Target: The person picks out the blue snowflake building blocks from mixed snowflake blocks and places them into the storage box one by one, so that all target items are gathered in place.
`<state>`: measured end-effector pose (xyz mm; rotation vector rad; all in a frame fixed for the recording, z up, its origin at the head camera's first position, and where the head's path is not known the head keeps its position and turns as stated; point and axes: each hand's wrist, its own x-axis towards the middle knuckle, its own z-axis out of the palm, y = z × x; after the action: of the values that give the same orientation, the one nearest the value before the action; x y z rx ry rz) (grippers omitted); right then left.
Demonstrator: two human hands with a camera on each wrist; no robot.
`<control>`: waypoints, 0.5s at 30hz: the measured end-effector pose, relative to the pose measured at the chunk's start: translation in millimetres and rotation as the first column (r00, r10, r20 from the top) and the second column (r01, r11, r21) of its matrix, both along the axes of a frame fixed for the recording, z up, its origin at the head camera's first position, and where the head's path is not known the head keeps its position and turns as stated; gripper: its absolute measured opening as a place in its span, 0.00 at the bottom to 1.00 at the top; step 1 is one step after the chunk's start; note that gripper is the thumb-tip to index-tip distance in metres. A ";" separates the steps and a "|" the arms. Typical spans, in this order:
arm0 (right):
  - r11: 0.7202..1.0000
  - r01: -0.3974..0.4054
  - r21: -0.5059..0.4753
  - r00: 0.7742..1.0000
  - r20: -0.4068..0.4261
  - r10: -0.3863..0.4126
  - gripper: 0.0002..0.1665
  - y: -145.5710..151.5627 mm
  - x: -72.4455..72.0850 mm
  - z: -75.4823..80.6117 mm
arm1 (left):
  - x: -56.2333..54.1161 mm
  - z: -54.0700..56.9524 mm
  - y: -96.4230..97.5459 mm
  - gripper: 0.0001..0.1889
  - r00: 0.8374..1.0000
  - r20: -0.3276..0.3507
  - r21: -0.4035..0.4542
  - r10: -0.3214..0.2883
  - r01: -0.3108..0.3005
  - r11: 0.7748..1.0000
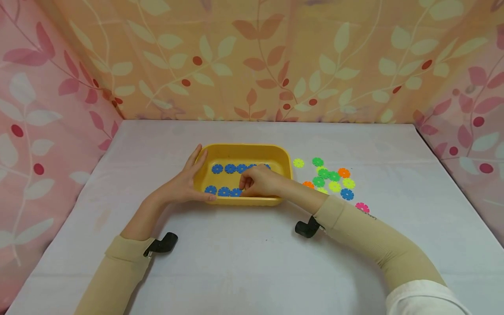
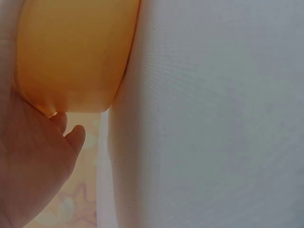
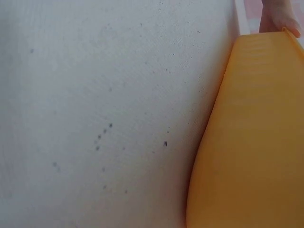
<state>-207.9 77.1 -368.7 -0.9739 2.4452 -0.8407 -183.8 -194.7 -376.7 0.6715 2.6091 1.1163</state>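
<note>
A shallow yellow plastic tray (image 1: 244, 201) stands mid-table. Two rows of blue snowflake building discs (image 1: 217, 169) lie inside it, with three showing in the front row (image 1: 224, 191). My left hand (image 1: 183, 181) grips the tray's left end, fingers spread along the side and thumb at the front rim. In the left wrist view that hand (image 2: 38, 156) wraps the tray's end wall (image 2: 71, 57). Reaching into the tray, my right hand (image 1: 260, 180) has curled fingers, with the tips low beside the front row's rightmost visible disc. I cannot tell whether they pinch a disc.
To the tray's right lie several loose discs: green (image 1: 317, 162), yellow (image 1: 299, 163), orange (image 1: 344, 173), pink (image 1: 362, 207) and one blue (image 1: 347, 194). A white cloth covers the table (image 1: 236, 258). Leaf-patterned curtains (image 1: 267, 61) hang at the back and sides.
</note>
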 end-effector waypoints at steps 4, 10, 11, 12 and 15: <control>1.000 0.006 -0.014 1.000 -0.001 -0.006 0.09 2.0 1.4 1.7 | 0.0 0.3 -0.2 0.69 1.000 -0.010 -0.003 -0.003 0.003 1.000; 0.991 0.060 -0.123 0.998 -0.001 -0.060 0.10 14.9 2.5 12.1 | 0.1 -0.6 0.1 0.69 1.000 -0.001 -0.008 0.000 0.000 1.000; 0.985 0.078 -0.153 0.997 0.010 -0.078 0.11 18.9 2.4 14.7 | 0.2 -0.6 0.1 0.69 1.000 0.001 -0.009 0.001 -0.001 1.000; 0.977 0.102 -0.186 0.995 0.029 -0.098 0.13 23.7 2.5 17.5 | 0.4 -0.5 0.1 0.69 1.000 0.001 -0.009 0.002 -0.002 1.000; 0.944 0.194 -0.265 0.979 0.108 -0.171 0.15 41.5 4.0 23.6 | 0.6 0.3 0.1 0.69 1.000 0.003 -0.008 0.001 -0.001 1.000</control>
<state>-203.9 118.7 -345.1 -0.7891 2.4157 -1.2865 -183.2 -194.6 -376.4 0.6670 2.6103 1.1057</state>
